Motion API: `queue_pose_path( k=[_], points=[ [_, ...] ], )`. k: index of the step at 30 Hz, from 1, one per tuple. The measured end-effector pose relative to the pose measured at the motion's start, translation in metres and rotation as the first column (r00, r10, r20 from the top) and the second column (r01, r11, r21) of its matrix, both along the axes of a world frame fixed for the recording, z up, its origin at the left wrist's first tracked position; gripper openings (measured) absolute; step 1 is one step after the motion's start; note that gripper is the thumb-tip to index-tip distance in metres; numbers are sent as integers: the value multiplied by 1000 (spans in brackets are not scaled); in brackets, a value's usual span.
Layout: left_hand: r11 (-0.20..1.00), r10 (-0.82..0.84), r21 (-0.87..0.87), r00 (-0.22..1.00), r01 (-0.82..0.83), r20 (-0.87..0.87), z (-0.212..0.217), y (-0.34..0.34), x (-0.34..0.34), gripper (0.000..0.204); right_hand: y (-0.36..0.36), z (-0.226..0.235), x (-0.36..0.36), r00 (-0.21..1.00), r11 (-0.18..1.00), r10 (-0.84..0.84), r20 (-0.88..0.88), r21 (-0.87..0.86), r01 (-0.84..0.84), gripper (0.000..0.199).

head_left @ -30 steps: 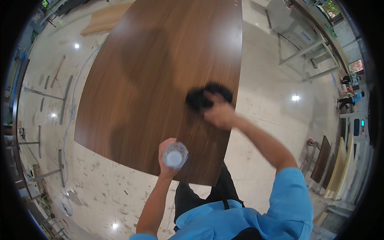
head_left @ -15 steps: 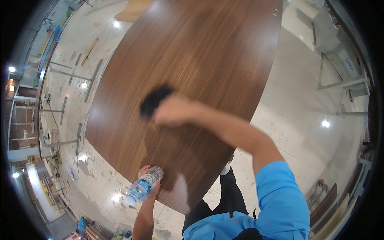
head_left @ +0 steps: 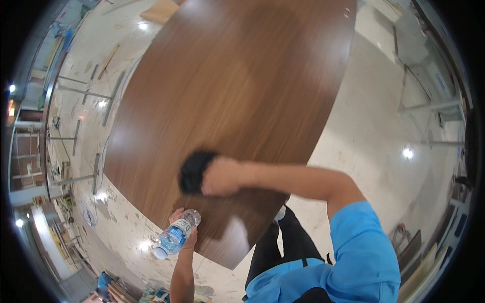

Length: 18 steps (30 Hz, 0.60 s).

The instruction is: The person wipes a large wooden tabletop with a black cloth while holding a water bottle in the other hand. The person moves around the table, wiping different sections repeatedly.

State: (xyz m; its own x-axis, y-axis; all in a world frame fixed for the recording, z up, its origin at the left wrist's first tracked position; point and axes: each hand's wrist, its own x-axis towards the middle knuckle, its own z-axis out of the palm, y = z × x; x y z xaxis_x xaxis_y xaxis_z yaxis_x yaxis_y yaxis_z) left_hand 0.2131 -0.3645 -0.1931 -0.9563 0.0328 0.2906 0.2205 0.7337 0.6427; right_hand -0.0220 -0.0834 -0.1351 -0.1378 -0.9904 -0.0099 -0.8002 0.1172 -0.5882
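My right hand (head_left: 222, 177) grips a black cloth (head_left: 196, 172), blurred by motion, against the brown wood-grain tabletop (head_left: 227, 111). At the table's near-left edge my left hand (head_left: 188, 233) is wrapped round a clear plastic bottle (head_left: 174, 236) with a blue-and-white label. The bottle is tilted, its pale blue cap toward the lower left and its base toward the tabletop. Between my hands and the near corner the wood looks darker, with a bright reflection on it. The fingers under the cloth are partly hidden.
Metal frames (head_left: 108, 98) stand on the stained pale floor (head_left: 348, 146) to the left. Panels on a metal stand (head_left: 424, 60) are at the far right. A brown sheet (head_left: 159, 11) lies by the table's far-left edge. Shelving (head_left: 25, 156) lines the left side.
My right hand has swept the cloth nearer to me over the tabletop. My left hand still holds the bottle in almost the same place.
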Motion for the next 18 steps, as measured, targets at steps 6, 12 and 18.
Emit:
queue_pose_path(
  k=[6, 12, 18],
  points=[
    [999, -2, -46, 1000, 1, -15, -8, -10, 10, 74, 217, -22, -146, 107, 203, -877, -468, -161, 966, 40],
    [999, 31, 12, 996, -32, 84, -14, 4, -14, 62, 196, -67, 64, 402, 488, -829, -388, -154, 859, 35],
    [986, 10, 168, 999, -17, 41, 2, 114, -127, 36, 101, -53, 144, 304, 294, -946, 115, -94, 951, 27]
  ],
)
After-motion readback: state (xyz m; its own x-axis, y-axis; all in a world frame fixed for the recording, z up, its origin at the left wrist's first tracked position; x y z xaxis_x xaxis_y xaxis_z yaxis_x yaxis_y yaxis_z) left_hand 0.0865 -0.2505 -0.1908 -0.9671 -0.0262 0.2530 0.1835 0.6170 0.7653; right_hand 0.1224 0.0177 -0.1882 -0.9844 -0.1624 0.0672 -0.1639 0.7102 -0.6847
